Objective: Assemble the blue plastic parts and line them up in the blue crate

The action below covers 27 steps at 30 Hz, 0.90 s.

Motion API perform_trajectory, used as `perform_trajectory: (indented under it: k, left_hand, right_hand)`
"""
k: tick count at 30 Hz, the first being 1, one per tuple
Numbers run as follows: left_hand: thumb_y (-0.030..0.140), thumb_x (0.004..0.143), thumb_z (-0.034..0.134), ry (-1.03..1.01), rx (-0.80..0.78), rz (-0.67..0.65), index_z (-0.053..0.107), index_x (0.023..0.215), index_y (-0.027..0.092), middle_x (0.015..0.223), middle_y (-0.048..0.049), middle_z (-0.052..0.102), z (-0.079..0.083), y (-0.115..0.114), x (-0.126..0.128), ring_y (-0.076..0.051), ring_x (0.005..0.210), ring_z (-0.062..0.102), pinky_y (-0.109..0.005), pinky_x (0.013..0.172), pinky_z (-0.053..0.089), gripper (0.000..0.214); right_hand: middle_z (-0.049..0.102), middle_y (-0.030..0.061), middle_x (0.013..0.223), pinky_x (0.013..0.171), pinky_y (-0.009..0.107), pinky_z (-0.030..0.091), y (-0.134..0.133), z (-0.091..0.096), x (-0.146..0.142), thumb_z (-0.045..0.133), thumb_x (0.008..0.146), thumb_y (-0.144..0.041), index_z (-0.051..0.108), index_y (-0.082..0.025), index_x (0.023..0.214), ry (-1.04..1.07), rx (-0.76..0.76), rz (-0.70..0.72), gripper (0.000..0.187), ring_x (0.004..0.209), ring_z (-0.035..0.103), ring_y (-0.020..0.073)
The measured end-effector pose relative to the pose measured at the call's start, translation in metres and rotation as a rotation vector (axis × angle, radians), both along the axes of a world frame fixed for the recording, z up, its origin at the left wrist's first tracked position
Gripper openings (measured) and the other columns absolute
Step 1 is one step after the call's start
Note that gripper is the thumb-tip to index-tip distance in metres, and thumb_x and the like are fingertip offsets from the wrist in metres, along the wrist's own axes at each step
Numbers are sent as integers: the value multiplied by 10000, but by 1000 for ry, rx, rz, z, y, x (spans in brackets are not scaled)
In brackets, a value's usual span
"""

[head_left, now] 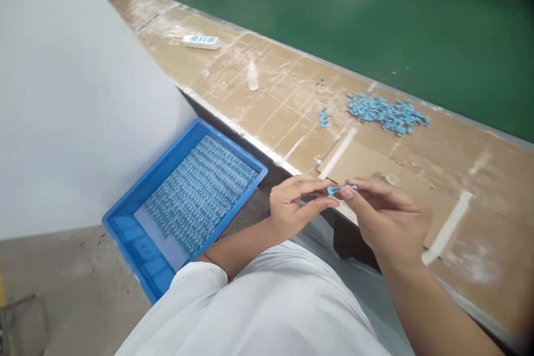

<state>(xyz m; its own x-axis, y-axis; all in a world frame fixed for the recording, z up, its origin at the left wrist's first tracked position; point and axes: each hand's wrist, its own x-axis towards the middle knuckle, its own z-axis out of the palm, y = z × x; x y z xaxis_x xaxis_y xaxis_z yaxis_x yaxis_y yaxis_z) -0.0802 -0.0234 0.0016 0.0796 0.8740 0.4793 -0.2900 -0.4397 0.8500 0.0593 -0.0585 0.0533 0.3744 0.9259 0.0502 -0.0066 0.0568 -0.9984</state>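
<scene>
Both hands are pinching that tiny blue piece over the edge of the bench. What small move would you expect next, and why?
Probably a short swing to the person's left, to lay the blue piece in the blue tray. The left hand and right hand pinch it together at the fingertips, the tray already holds neat rows of similar pieces, and a loose pile waits on the bench.

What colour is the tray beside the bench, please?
Blue tray, seen in the head view.
</scene>
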Motion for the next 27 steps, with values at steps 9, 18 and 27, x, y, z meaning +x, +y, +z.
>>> perform_trajectory:
  k: [9, 18, 27]
  left_hand:
    - [179, 819, 791, 129, 124, 493, 786, 1068, 212, 1007, -50, 764, -6, -39, -61, -127, 834, 748, -210, 781, 639, 251]
    - [391, 838, 772, 373, -267, 903, 772, 1024, 204, 1008, -64, 751, -48, -128, -216, -145, 892, 722, -252, 766, 625, 263]
    - [130, 822, 743, 803, -1063, 1105, 763, 990, 133, 995, -108, 767, -161, -200, -379, -182, 899, 728, -337, 959, 558, 170]
  right_hand:
    - [709, 25, 708, 608, 244, 608, 9, -23, -62, 962, 606, -294, 791, -207, 831, 86, -53, 189, 296, 585, 656, 147]
    - [722, 99, 1156, 898, 404, 595, 16, -67, -166, 888, 696, -389, 723, -205, 1195, -10, -174, 888, 557, 968, 726, 268]
    - [704, 23, 714, 657, 360, 468, 98, -140, -150, 661, 797, -415, 771, -240, 1089, -1102, -22, 652, 358, 601, 670, 224]
